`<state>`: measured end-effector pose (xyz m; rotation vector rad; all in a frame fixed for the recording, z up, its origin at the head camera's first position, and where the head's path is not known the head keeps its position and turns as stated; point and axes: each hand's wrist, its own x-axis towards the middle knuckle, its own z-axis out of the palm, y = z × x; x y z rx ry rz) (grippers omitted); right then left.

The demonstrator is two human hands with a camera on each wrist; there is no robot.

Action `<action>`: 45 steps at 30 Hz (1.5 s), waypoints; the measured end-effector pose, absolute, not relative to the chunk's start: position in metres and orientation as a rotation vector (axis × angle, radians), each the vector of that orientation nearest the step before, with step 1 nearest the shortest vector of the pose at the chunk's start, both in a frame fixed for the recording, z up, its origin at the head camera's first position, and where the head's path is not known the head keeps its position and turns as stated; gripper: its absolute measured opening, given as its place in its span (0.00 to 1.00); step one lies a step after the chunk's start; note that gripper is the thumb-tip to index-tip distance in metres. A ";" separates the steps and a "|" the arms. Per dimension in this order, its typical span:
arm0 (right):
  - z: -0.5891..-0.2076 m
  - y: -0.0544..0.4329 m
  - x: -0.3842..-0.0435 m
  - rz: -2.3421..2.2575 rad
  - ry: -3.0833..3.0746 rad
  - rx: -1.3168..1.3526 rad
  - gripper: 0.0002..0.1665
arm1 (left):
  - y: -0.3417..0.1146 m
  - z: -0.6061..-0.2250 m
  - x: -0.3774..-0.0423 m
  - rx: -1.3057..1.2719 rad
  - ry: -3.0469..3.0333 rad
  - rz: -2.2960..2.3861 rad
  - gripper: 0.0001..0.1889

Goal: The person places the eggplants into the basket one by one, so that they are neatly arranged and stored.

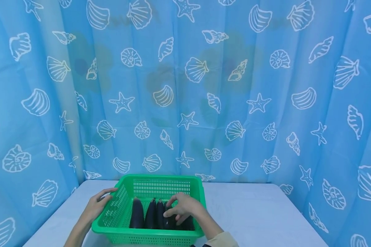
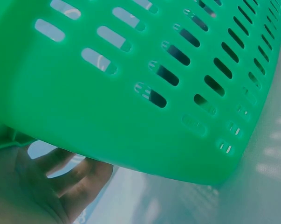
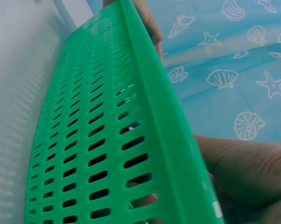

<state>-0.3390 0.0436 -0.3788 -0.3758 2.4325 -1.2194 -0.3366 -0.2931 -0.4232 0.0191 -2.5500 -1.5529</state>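
Several dark purple eggplants (image 1: pixel 137 214) lie side by side in a green plastic basket (image 1: pixel 148 232) with slotted walls. My left hand (image 1: pixel 94 207) holds the basket's left rim; in the left wrist view, the fingers (image 2: pixel 84 182) show beyond the green wall. Over the right part of the basket, my right hand (image 1: pixel 185 207) reaches down, thumb and fingers bent around an eggplant (image 1: pixel 169 223). That hand partly covers the eggplants at the right end. In the right wrist view, the right hand (image 3: pixel 252 177) appears dim behind the basket's rim.
The basket stands on a table with a white cover (image 1: pixel 250 216), close to its back edge. A blue curtain (image 1: pixel 185 103) printed with white shells and starfish hangs behind the table and along both sides.
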 end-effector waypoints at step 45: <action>-0.374 0.052 -0.323 -1.025 2.707 -0.575 0.22 | -0.293 -0.418 -0.335 0.003 -2.606 -1.209 0.25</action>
